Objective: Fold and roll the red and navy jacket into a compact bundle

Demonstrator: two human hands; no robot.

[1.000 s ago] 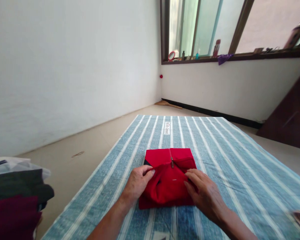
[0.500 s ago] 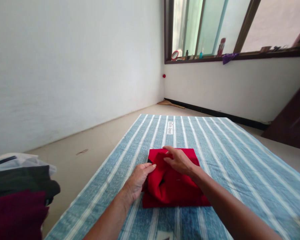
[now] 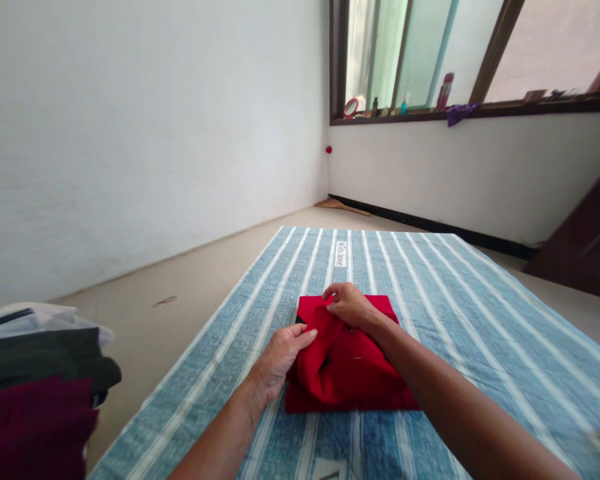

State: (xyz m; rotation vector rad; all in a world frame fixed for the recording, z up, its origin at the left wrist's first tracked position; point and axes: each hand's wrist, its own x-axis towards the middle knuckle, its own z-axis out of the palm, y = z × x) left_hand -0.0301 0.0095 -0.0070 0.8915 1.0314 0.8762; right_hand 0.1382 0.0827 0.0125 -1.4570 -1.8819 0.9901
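Red garment (image 3: 350,373), folded on the striped mat (image 3: 455,320): far edge now pinched by the right hand (image 3: 349,305), shifted forward since earlier, left hand (image 3: 280,355) pressed flat on left side; fold being tidied.

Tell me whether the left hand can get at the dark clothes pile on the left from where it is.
Probably yes. The left hand rests on the red garment, and only bare floor and striped sheet lie between it and the dark clothes pile.
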